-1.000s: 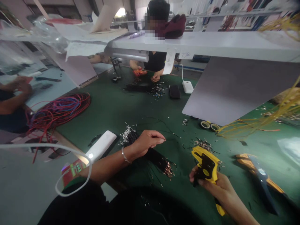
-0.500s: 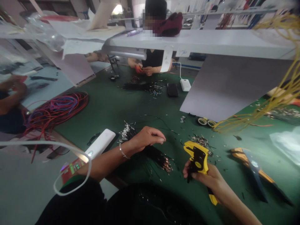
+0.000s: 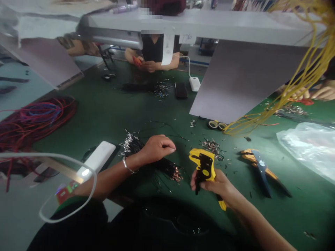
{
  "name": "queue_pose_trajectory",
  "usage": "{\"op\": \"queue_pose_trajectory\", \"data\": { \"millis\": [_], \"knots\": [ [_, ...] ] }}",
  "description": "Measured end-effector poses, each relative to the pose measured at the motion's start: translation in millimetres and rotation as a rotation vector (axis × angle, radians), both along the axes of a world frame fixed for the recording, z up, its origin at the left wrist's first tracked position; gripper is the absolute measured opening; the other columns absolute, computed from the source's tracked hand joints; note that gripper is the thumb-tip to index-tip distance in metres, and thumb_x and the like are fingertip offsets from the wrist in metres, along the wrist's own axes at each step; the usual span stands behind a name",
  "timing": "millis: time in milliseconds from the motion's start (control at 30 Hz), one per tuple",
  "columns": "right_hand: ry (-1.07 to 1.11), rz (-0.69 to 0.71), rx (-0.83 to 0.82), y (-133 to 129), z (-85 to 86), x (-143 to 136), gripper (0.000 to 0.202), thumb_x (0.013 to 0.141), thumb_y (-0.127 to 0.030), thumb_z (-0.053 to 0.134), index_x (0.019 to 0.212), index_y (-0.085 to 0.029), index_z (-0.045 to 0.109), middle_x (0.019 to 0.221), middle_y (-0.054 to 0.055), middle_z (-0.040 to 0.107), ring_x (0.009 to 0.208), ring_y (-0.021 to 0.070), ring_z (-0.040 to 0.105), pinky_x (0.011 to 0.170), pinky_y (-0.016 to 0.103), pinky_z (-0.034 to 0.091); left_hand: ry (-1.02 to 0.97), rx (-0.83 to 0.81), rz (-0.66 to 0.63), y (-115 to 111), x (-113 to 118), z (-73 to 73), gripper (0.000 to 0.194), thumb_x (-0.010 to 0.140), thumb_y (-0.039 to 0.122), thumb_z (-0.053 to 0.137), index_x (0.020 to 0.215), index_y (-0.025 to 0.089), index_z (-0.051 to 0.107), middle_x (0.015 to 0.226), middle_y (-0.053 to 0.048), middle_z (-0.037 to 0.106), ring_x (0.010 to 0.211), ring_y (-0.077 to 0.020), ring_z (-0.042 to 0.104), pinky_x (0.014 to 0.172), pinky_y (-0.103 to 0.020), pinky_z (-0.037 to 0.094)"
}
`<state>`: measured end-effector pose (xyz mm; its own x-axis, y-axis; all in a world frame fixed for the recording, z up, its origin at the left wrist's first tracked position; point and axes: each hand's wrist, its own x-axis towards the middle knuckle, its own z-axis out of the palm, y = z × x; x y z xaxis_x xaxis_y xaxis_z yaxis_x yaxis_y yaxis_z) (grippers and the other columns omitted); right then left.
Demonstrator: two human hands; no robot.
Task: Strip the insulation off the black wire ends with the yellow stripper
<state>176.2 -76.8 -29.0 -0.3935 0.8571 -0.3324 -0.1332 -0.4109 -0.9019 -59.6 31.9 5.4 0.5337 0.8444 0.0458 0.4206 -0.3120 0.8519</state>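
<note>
My left hand, with a silver bracelet at its wrist, is closed in a pinch above a bundle of black wires. Whatever lies between its fingertips is too small or hidden to make out. The bundle's silvery ends fan out behind the hand, and its bare copper ends point towards the right. My right hand grips a yellow and black wire stripper, jaws towards the left. A pile of short cut pieces lies just behind the stripper.
Blue and orange pliers lie at right, near a plastic bag. Tape rolls, hanging yellow wires and a white panel stand beyond. A white power bank and red wire coil are left. Co-workers' hands show across the table.
The view has tilted down and turned right, so things sit higher and further left. My left hand's fingers look more curled in. The right hand keeps its grip on the wire stripper.
</note>
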Motion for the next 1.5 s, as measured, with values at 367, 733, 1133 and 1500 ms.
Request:
{"op": "queue_pose_trajectory", "data": {
  "millis": [367,733,1133,1500],
  "knots": [
    [0.005,0.044,-0.005,-1,-2.1,-5,0.020,0.068,-0.022,0.068,0.087,-0.014,0.065,0.076,0.006,0.068,0.068,0.0189,0.062,0.066,0.033,0.050,0.031,0.121,-0.055,-1,-4,-4.8,0.016,0.076,0.020,0.057,0.067,0.019,0.070,0.066,-0.002,0.065,0.067,-0.0135,0.054,0.071,-0.027,0.040],
    [-0.001,0.036,0.012,-1,-13.3,-6,0.020,0.070,-0.025,0.070,0.086,-0.013,0.065,0.069,0.005,0.067,0.063,0.0180,0.061,0.062,0.032,0.049,0.076,0.069,-0.065,0,-2,-9.0,0.016,0.074,0.017,0.057,0.064,0.020,0.070,0.064,-0.001,0.066,0.067,-0.0137,0.053,0.070,-0.026,0.040],
    [-0.052,0.041,0.048,1,-22.3,-5,0.018,0.072,-0.027,0.072,0.080,-0.014,0.063,0.062,0.003,0.066,0.056,0.0161,0.060,0.057,0.030,0.048,0.101,0.121,-0.066,2,-3,-15.4,0.015,0.074,0.019,0.057,0.067,0.019,0.070,0.066,0.000,0.066,0.068,-0.0123,0.056,0.068,-0.025,0.043],
    [-0.071,0.052,0.013,1,-21.4,-5,0.018,0.072,-0.027,0.072,0.076,-0.014,0.062,0.059,0.003,0.065,0.053,0.0143,0.058,0.055,0.028,0.047,0.095,0.124,-0.083,3,-3,-16.1,0.016,0.073,0.018,0.055,0.066,0.019,0.070,0.063,-0.001,0.065,0.067,-0.0125,0.055,0.067,-0.025,0.043]
  ]
}}
